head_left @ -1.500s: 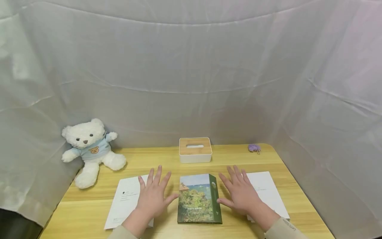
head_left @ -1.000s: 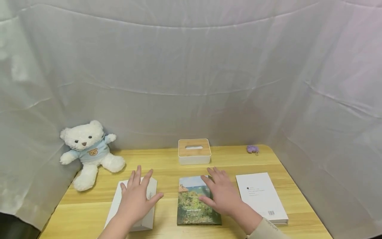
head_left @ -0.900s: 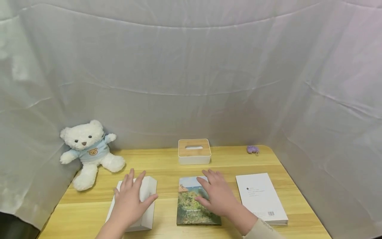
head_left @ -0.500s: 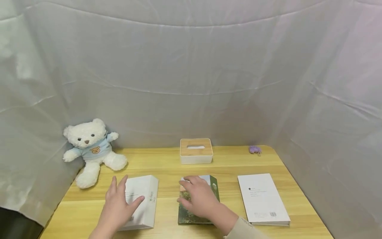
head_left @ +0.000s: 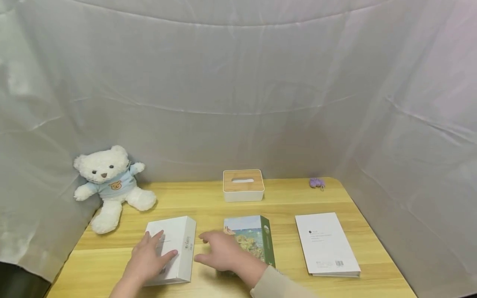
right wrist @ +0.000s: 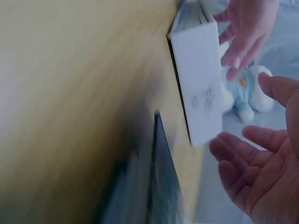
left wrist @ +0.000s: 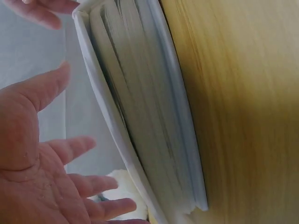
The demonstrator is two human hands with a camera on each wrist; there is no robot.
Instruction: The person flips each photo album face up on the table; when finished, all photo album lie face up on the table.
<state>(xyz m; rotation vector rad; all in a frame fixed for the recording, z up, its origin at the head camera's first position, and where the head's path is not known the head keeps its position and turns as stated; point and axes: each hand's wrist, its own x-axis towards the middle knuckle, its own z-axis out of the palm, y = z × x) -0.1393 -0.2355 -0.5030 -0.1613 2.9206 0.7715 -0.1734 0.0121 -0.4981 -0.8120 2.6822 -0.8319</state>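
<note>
My left hand point(head_left: 146, 257) hovers over the left-hand white album point(head_left: 169, 227), fingers spread, thumb toward its spine. In the left wrist view the palm point(left wrist: 37, 191) appears apart from the cover, and the album's pages point(left wrist: 135, 88) show edge-on. The right hand point(head_left: 223, 253) reaches leftward across the painted photo album point(head_left: 249, 234), hiding its lower left part. Its loosely bent fingers hold nothing and point toward the white album's lettered spine point(right wrist: 198, 84). In the right wrist view the photo album point(right wrist: 163, 177) is blurred below that hand.
Another white album point(head_left: 328, 244) with a barcode lies at the right. At the back stand a wood-topped tissue box point(head_left: 243, 186) and a purple trinket point(head_left: 316, 183). A white teddy bear point(head_left: 115, 186) sits at the left. Grey cloth point(head_left: 238, 103) encloses the wooden table point(head_left: 287, 223).
My right hand has moved left from beside the right white album, across the photo album, toward the left white album. The left hand has shifted left and lower, uncovering that album's spine.
</note>
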